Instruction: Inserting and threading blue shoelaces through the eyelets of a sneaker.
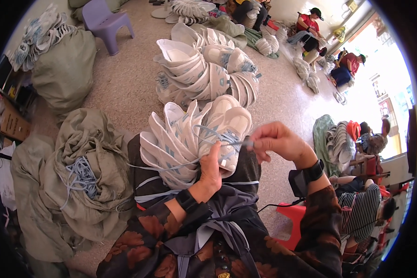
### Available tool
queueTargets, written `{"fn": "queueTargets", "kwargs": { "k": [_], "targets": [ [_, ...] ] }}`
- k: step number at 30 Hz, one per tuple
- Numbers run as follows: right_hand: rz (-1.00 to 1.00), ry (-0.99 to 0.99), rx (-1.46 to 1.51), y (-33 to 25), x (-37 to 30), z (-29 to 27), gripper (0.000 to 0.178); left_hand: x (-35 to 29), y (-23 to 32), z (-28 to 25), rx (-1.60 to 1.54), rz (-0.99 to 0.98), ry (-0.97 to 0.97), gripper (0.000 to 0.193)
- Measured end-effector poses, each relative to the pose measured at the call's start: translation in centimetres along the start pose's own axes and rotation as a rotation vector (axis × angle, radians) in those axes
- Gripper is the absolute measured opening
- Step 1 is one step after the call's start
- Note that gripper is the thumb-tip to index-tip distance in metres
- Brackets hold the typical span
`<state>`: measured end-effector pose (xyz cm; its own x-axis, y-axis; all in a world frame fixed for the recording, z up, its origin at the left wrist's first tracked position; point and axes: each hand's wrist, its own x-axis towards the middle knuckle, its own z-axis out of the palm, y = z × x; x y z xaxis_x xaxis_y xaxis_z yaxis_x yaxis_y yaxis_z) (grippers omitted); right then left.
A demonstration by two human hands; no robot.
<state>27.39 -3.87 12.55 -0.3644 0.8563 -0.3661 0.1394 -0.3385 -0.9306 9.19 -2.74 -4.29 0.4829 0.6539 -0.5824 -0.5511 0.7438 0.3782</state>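
A stack of nested off-white shoe uppers (167, 134) with blue-grey trim lies across my lap. My left hand (211, 171) grips the right-most shoe upper (229, 127), thumb on its lacing area, most other fingers hidden. Light blue shoelace (176, 165) is threaded in that upper, with one length trailing left over the stack. To the right of the upper, my right hand (280, 142) pinches the lace, pulled out sideways from the eyelets. Something small and grey shows at its fingertips, too small to name.
On the left, a bundle of blue laces (82, 176) rests on an olive cloth sack (92, 134). More stacked uppers (204, 69) stand on the floor ahead. A purple chair (105, 23) is at the far left, a red stool (289, 222) at my right. Several people sit further right.
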Motion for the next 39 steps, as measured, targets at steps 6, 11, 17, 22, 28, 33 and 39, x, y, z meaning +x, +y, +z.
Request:
{"fn": "queueTargets", "kwargs": {
  "k": [6, 11, 17, 22, 28, 33, 39],
  "targets": [
    [-0.057, 0.226, 0.215, 0.7, 4.6, 1.7, 0.018, -0.9, -0.2, 0.0, -0.067, 0.085, -0.122, 0.034],
    [0.176, 0.250, -0.145, 7.3, 5.2, 1.8, 0.013, -0.7, -0.6, -0.7, 0.135, 0.142, -0.216, 0.031],
    [0.185, 0.345, -0.136, 8.6, 4.2, 2.6, 0.018, 0.0, -0.9, 0.2, 0.044, 0.157, -0.003, 0.031],
    [0.227, 0.420, -0.109, 9.8, -0.8, 0.4, 0.015, 0.1, -1.0, -0.1, 0.036, 0.182, -0.034, 0.033],
    [0.280, 0.460, -0.030, 12.3, -6.4, -0.5, 0.013, -0.1, -0.9, 0.3, 0.058, 0.161, 0.017, 0.034],
    [0.241, 0.453, -0.213, 13.1, -6.8, -0.4, 0.012, -0.1, -0.9, 0.2, 0.067, 0.183, 0.001, 0.032],
    [-0.102, 0.528, -0.068, 8.1, -2.8, -3.4, 0.010, -0.4, -1.0, -0.1, 0.116, 0.205, -0.038, 0.030]
  ]
}}
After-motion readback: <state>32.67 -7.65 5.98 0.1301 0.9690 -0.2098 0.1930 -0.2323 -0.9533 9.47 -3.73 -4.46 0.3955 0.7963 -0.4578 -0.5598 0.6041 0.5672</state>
